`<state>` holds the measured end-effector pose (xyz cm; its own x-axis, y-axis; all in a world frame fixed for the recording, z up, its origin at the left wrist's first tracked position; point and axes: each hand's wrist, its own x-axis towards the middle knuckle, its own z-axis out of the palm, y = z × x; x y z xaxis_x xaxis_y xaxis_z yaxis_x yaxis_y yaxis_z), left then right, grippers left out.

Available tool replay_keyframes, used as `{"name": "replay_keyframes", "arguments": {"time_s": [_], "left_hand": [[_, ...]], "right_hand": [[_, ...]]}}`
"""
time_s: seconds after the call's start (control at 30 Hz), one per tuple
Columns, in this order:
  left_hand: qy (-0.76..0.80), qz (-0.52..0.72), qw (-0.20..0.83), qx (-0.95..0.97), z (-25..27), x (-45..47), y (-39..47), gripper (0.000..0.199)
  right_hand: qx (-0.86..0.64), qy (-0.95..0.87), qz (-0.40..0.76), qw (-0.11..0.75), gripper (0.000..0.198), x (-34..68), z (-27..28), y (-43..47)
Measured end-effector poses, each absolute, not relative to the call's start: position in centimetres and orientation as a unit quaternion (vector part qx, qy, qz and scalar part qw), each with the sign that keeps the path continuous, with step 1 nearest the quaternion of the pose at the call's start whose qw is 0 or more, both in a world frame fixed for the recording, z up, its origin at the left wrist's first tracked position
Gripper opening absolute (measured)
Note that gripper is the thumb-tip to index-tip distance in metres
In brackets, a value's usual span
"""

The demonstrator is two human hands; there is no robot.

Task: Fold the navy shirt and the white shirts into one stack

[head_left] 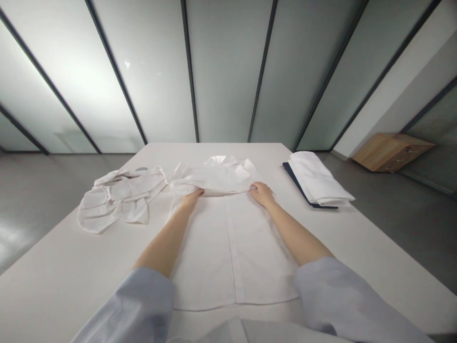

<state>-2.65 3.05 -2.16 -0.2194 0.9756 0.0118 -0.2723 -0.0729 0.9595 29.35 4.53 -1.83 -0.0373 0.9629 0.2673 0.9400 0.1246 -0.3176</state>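
A white shirt-like garment [210, 247] lies spread on the table, with a placket strip running down its middle and its hem towards me. Across its far part, a layer of its cloth forms a raised edge. My left hand [193, 196] is closed on the left end of that edge, fingertips partly hidden by fabric. At the right end, my right hand [262, 194] pinches the same edge between thumb and fingers. Beyond both hands, the upper part of the garment is bunched and wrinkled.
Another white garment [124, 195] lies crumpled on the left of the white table [64, 281]. On the right, a folded white cloth [317, 178] rests on a dark folded piece [298, 183]. A wooden cabinet [389, 152] stands on the floor beyond, near frosted panels [228, 71].
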Motion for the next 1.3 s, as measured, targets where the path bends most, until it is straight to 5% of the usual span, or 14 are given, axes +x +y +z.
{"name": "replay_keyframes", "arguments": {"time_s": [0.2,0.5,0.83,1.13,1.3], "left_hand": [[0.367,0.649,0.606,0.279,-0.6,-4.2,3.1,0.024],[0.421,0.651,0.540,0.328,3.6,-8.0,1.0,0.061],[0.564,0.494,0.572,0.334,3.4,-10.5,-0.6,0.037],[0.549,0.560,0.530,0.325,5.5,-8.9,-2.2,0.094],[0.512,0.584,0.548,0.311,7.4,-7.5,-2.4,0.099]], "right_hand": [[-0.665,-0.715,0.032,0.213,0.025,29.4,-1.7,4.8],[-0.659,-0.715,0.026,0.230,0.025,29.3,-1.9,4.9],[-0.670,-0.711,0.004,0.214,0.028,28.8,-1.5,4.4],[-0.683,-0.692,0.002,0.233,0.031,28.8,-1.2,4.3],[-0.600,-0.765,-0.031,0.231,0.045,27.7,-0.5,3.4]]}}
